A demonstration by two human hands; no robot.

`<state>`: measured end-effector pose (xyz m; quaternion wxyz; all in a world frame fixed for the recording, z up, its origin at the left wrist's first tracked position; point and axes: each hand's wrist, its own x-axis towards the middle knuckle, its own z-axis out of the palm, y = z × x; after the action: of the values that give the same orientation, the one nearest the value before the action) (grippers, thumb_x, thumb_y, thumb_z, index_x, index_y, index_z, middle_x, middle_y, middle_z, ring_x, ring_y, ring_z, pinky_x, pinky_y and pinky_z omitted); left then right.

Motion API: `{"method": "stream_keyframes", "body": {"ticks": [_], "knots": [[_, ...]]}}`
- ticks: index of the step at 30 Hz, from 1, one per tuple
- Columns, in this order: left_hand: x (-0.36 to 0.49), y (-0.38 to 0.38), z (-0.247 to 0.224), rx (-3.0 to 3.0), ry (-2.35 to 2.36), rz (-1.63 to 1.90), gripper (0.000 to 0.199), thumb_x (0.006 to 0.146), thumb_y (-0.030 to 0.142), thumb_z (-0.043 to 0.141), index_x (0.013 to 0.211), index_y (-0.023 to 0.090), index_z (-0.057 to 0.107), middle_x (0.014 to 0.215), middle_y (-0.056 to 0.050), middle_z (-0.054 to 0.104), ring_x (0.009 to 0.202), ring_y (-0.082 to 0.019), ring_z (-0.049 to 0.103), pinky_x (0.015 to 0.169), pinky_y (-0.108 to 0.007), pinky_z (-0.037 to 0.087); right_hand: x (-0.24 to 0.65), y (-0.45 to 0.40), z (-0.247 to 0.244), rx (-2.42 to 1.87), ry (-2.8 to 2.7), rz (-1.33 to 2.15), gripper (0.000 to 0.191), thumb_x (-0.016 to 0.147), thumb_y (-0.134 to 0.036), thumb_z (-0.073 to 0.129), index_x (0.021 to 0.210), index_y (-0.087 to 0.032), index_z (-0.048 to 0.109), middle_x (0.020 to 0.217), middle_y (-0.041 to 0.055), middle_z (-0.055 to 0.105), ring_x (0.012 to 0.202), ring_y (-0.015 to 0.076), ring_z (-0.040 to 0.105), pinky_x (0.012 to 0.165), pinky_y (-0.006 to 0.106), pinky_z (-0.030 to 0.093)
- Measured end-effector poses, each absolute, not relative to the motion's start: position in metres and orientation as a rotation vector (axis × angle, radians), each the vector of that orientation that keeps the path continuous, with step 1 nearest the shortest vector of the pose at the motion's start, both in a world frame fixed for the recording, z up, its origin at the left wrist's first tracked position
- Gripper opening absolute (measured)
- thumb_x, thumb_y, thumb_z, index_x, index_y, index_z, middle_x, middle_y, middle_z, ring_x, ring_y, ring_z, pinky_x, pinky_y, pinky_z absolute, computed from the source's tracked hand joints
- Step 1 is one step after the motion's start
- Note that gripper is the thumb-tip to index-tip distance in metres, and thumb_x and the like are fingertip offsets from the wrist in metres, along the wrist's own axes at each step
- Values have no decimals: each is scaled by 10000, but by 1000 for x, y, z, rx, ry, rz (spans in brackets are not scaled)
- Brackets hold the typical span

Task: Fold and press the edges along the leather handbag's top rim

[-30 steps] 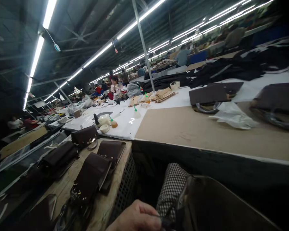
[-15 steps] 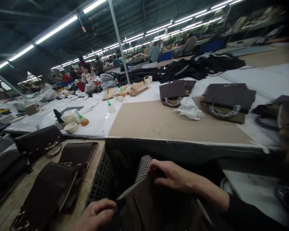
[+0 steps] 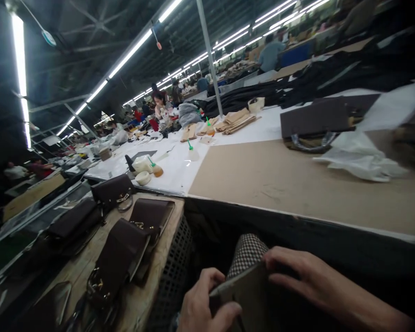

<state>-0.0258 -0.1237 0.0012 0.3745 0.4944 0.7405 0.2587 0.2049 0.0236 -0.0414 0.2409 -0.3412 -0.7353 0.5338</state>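
A dark brown bag piece (image 3: pixel 251 293) with a pale edge rests over my lap, in front of a checked trouser knee (image 3: pixel 248 252). My left hand (image 3: pixel 209 302) grips its left edge, thumb on the near side and fingers behind. At the upper right corner, my right hand (image 3: pixel 299 272) pinches the rim between thumb and fingers. The lower part of the piece is dark and runs out of the picture.
Dark brown bags (image 3: pixel 119 253) lie on a wooden board (image 3: pixel 166 221) at left, beside a black crate (image 3: pixel 174 253). The white table (image 3: pixel 173 177) ahead bears brown board (image 3: pixel 249 175), glue bottles (image 3: pixel 157 169), another bag (image 3: pixel 311 120) and crumpled paper (image 3: pixel 361 154).
The view has swung left, so the tables and bags appear further right. My left hand has come up onto the piece's left edge, nearer my right hand.
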Motion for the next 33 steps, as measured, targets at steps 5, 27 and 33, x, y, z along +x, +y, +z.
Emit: {"method": "stream_keyframes", "body": {"ticks": [5, 27, 33], "knots": [[-41, -119, -13, 1224, 1669, 733, 275, 801, 386, 647, 1005, 209, 594, 838, -8, 665, 768, -174, 570, 701, -251, 424, 213, 26, -36, -852, -2190, 1489, 167, 835, -363, 683, 739, -229, 703, 1020, 4, 713, 911, 212, 645, 817, 289, 477], [-50, -112, -27, 954, 1596, 756, 355, 776, 504, 694, 885, 179, 599, 749, 6, 587, 659, -110, 457, 609, -222, 358, 200, 26, -46, -1027, -2400, 1083, 120, 879, -308, 611, 835, -208, 663, 771, -5, 685, 676, 139, 589, 630, 252, 413], [-50, -105, -19, 953, 1583, 703, 358, 751, 435, 711, 974, 158, 673, 836, -20, 607, 748, -143, 510, 666, -243, 383, 189, 20, -41, -1150, -2446, 1041, 136, 865, -311, 592, 777, -217, 637, 719, -9, 665, 645, 147, 569, 595, 256, 378]]}}
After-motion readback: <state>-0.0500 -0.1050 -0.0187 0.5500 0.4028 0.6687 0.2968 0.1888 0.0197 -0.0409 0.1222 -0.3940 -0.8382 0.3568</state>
